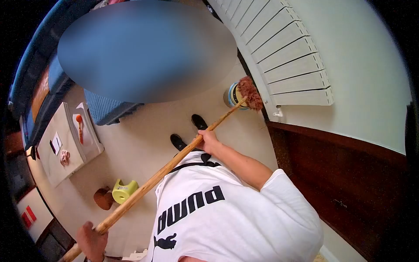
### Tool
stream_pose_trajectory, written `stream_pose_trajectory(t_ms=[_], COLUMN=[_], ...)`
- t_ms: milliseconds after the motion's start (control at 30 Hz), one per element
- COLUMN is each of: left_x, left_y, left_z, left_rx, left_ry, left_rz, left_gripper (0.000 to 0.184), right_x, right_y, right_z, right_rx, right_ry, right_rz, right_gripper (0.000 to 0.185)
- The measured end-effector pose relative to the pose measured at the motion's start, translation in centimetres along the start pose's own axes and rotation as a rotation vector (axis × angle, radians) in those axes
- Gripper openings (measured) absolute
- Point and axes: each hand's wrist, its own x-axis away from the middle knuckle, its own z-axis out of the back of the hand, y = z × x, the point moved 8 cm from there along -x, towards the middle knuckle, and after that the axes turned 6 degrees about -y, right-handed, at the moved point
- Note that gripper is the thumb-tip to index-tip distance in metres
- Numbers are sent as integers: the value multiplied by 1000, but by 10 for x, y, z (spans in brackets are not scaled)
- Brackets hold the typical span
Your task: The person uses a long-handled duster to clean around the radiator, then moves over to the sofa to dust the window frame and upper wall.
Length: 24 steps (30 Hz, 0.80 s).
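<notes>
The right hand (208,142) wraps its fingers round the wooden pole of a mop (152,180), in front of the person's waist, while the left hand (92,242) grips the same pole nearer its other end, low on the left. The mop slants across the body, its shaggy reddish-brown head (250,92) overlapping the right side of a bucket (230,95); whether the head rests on the rim or inside cannot be told. Below the pole is a white shirt (235,214) with black lettering; just beyond the right hand, two black shoes (199,122) stand on the pale floor (148,131). Left of the pole are a yellow-green stool (124,191) and, just beside it, a brown rounded object (103,198). Farther left stands a light-topped table (54,163). A white radiator (292,65) lines the wall near the bucket.
</notes>
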Motion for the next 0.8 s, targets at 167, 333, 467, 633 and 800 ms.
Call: stream_pose_trajectory(t_ms=[167,333,467,633,800], left_x=[-11,-37,-68,-77,-59], left_y=[23,-4,22,72,41], left_z=[100,86,64,52,49], left_rx=[-307,-305,-154,-103,-216], left_ry=[-95,-75,-78,-74,-255], left_rz=[-126,-42,14,-33,16], left_gripper=[40,34,31,31,32], right_x=[44,25,26,14,24], right_y=[6,-13,-50,-82,-50], right_z=[-62,-62,-37,11,2], right_rx=[29,-46,-104,-125,-130], right_ry=[-144,-165,-58,19,18], right_rz=[-39,74,168,257,192], right_gripper=[15,15,13,14,15])
